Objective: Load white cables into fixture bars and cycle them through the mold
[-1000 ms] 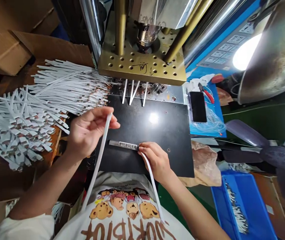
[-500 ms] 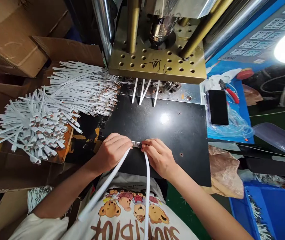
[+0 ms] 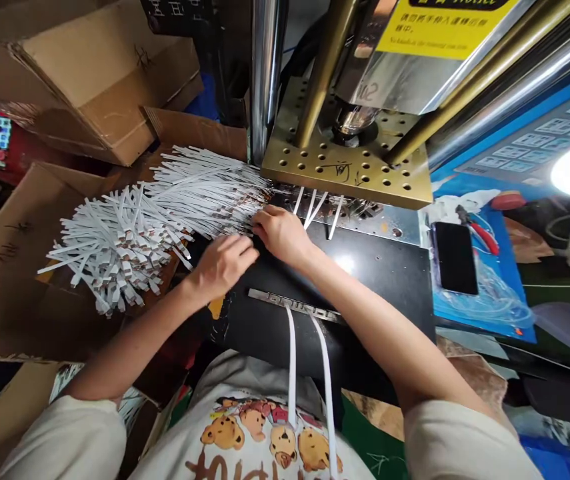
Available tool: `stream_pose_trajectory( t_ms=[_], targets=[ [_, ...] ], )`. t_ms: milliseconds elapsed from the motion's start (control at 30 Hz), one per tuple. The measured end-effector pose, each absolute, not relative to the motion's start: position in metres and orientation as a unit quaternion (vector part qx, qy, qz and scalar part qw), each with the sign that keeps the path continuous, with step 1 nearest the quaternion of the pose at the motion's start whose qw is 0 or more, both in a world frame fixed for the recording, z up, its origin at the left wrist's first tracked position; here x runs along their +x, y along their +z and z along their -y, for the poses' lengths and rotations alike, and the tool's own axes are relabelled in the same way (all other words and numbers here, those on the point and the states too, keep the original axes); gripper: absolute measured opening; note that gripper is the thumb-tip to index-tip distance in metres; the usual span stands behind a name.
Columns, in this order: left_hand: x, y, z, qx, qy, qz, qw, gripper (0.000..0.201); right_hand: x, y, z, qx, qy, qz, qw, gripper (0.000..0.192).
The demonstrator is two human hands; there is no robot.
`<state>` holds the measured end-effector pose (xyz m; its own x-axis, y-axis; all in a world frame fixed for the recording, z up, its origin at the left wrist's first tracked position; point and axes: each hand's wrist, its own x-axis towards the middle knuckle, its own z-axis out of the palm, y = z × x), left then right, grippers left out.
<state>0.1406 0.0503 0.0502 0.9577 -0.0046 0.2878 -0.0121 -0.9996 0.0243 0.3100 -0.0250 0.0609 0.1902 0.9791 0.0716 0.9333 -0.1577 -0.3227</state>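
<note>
My right hand (image 3: pixel 282 231) is at the right end of the upper pile of white cables (image 3: pixel 205 187), its fingertips bent down among the connector ends. Whatever it pinches there is hidden. Just left of it, my left hand (image 3: pixel 225 263) hovers beside the lower heap of white cables (image 3: pixel 119 240), fingers loosely bent and slightly smeared, with no item visible in them. A narrow metal strip fixture (image 3: pixel 269 297) lies on the black work plate (image 3: pixel 385 280), touched by neither hand. Two white cables (image 3: pixel 293 360) run from its slots towards my shirt. My right forearm covers the strip's right end.
Ahead stands a press with a brass plate (image 3: pixel 309 160); several white cable ends (image 3: pixel 337 217) stick out under it. A phone (image 3: pixel 455 258) and red-handled pliers (image 3: pixel 485 237) lie on a blue surface at right. Cardboard boxes (image 3: pixel 109 100) stand at left.
Both hands have let go of the metal strip, which now lies on the black plate with two cables in it. They have moved up and left to the cable piles. The view has shifted.
</note>
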Motion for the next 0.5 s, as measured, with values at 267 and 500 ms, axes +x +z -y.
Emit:
stream_pose_trajectory(
  t_ms=[267, 500],
  targets=[
    [0.155, 0.055, -0.091, 0.995, 0.1, -0.017, -0.018, 0.018, 0.308, 0.077, 0.043, -0.761, 0.021, 0.648, 0.023, 0.022],
    [0.181, 0.079, -0.08, 0.929, 0.305, 0.004, 0.211, 0.011, 0.313, 0.049, 0.198, -0.844, -0.004, 0.491, 0.215, 0.014]
  ],
)
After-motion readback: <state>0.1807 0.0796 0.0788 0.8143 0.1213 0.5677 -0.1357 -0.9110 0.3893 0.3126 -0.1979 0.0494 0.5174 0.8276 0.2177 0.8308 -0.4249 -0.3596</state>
